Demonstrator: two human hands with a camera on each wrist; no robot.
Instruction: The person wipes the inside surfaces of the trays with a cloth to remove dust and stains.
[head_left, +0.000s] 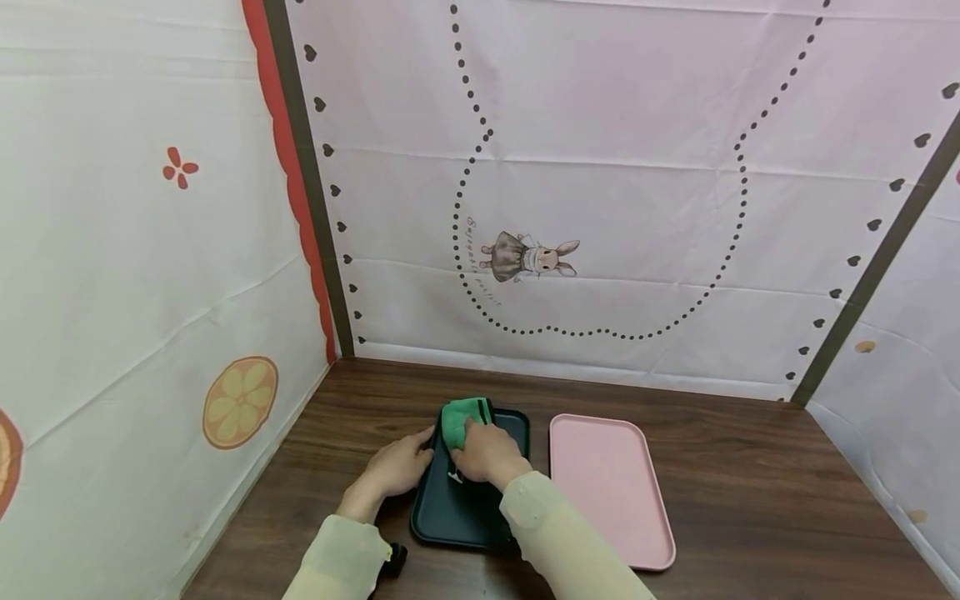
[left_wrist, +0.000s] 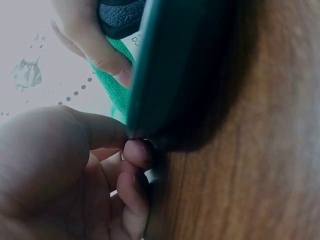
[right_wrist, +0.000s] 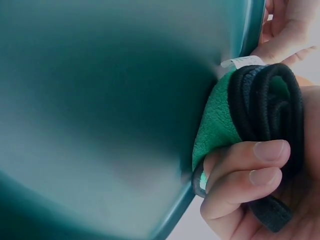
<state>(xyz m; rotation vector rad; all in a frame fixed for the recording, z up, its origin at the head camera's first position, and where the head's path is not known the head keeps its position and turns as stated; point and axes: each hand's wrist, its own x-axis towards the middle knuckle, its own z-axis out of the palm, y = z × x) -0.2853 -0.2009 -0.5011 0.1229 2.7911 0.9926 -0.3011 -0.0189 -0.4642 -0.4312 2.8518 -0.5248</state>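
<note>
Across the wooden table (head_left: 757, 475), the dark tray (head_left: 453, 517) lies lengthwise, nearly twelve to six, with the pink tray (head_left: 607, 483) at its three o'clock. My left hand (head_left: 399, 465) grips the dark tray's rim around ten o'clock. My right hand (head_left: 491, 454), the nearer one, has its fingers curled round the green cloth (head_left: 455, 419), which bunches toward eleven o'clock from them; so folded, its long axis I can't judge. A white tag (right_wrist: 242, 62) pokes out.
</note>
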